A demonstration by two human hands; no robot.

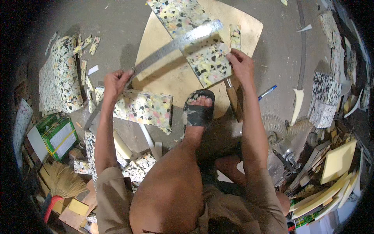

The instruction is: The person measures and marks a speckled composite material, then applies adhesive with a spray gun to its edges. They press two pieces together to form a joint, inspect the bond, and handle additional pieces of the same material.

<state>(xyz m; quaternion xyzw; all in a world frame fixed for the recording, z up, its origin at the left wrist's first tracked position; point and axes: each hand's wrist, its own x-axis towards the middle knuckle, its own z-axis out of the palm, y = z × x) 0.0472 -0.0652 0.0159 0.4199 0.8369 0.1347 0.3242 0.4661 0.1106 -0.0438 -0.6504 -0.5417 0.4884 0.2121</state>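
We reach both arms forward: our left hand (pixel 118 84) clamps the metal ruler (pixel 161 52), slanting over the speckled foam strip (pixel 210 58) on the pale board (pixel 156 43); our right hand (pixel 240 66) pinches the strip's right edge. Our sandalled foot (pixel 199 109) crowds its near end; a wooden-handled tool (pixel 233 100) lies right.

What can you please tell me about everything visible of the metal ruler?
The metal ruler is a long, narrow, silvery strip, apparently steel, with fine markings along it. The left hand grips it; from there it slants up rightward over the pale board and across the speckled foam strip, its far end shining. A shadow beneath suggests it is partly raised. It looks curved, though the lens may cause that. A grey length beyond the hand, lower left, appears to continue it.
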